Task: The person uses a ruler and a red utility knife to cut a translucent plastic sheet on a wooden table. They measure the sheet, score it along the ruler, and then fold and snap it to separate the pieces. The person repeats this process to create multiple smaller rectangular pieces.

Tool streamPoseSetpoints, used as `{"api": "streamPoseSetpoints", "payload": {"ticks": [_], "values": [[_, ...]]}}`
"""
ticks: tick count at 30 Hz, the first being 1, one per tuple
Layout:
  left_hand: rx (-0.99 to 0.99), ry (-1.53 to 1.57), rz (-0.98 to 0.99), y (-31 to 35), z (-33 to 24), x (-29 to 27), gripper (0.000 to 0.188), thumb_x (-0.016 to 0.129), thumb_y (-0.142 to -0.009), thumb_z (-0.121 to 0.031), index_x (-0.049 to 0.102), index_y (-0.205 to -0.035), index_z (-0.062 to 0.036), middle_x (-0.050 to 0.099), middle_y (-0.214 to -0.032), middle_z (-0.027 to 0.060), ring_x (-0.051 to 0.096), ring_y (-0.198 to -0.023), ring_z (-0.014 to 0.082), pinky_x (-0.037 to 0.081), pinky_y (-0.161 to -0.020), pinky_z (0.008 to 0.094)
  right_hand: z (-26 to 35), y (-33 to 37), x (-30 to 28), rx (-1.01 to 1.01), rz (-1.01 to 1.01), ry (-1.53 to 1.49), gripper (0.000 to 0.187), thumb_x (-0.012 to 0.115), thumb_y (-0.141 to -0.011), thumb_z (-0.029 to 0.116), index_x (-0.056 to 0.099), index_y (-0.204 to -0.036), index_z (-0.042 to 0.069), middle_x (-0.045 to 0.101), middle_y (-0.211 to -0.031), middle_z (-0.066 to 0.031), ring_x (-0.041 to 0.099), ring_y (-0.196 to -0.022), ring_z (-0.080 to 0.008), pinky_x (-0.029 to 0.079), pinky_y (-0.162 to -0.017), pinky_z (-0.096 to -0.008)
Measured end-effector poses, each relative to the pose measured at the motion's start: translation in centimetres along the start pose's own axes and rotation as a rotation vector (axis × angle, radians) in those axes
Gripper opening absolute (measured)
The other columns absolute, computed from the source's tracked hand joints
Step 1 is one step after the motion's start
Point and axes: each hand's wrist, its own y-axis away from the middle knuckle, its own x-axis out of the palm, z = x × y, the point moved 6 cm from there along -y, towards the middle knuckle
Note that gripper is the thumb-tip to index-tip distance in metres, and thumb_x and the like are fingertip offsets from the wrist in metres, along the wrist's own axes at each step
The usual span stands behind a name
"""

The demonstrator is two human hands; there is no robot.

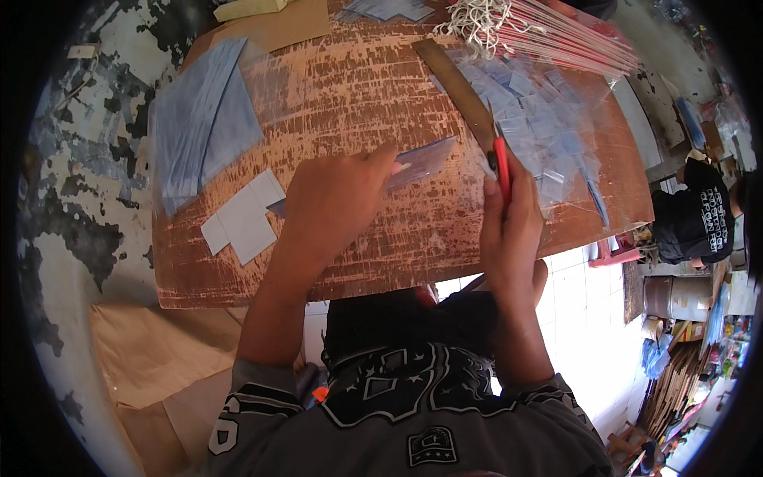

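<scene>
My left hand (342, 199) is closed on a narrow strip of clear bluish plastic (425, 161), which sticks out on both sides of the fist just above the table. My right hand (513, 230) grips red-handled scissors (502, 163) to the right of the strip. Their dark blades point away from me and stand slightly apart, not touching the plastic in the left hand. Many small cut pieces of clear plastic (520, 107) lie in a loose heap beyond the scissors. A long brown flat bar (453, 83) lies along the heap's left side.
The worn brown table (342, 95) carries a stack of clear plastic sheets (203, 119) at left and white cards (250, 222) nearer me. Cardboard (278, 30) lies at the far edge. Red sticks with white cords (548, 36) lie far right. Another person (699, 211) is at the right.
</scene>
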Motion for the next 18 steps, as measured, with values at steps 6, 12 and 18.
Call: {"api": "streamPoseSetpoints", "payload": {"ticks": [6,12,18], "values": [[0.002,-0.004,-0.012,-0.1,-0.2,-0.1,0.023,0.067,-0.105,-0.026,0.063,-0.093,-0.0069,0.07,-0.073,0.0148,0.071,-0.065,0.0352,0.051,-0.058,0.0446,-6.8,-4.3,-2.1,0.157,-0.014,0.306,0.036,0.06,-0.109,0.02,0.059,-0.139,0.001,0.064,-0.121,-0.0252,0.068,-0.104,-0.0477,0.055,-0.084,-0.0545],[-0.072,0.136,-0.077,0.0,0.1,-1.9,0.022,0.065,-0.108,-0.028,0.07,-0.107,-0.0061,0.069,-0.074,0.0161,0.068,-0.063,0.031,0.051,-0.06,0.0395,-12.0,-5.5,-1.6,0.152,0.063,0.51,0.039,0.069,-0.102,0.023,0.065,-0.135,0.002,0.064,-0.123,-0.0233,0.064,-0.114,-0.0455,0.054,-0.094,-0.0541],[-0.214,0.829,-0.398,1.6,0.4,-3.7,0.035,0.06,-0.113,-0.032,0.072,-0.123,0.0,0.069,-0.081,0.0037,0.062,-0.072,0.011,0.049,-0.068,0.0269,-11.0,-5.2,-1.8,0.046,-0.045,0.573,0.041,0.071,-0.102,0.025,0.067,-0.136,0.002,0.066,-0.125,-0.0221,0.065,-0.113,-0.0411,0.054,-0.097,-0.0488]]}}
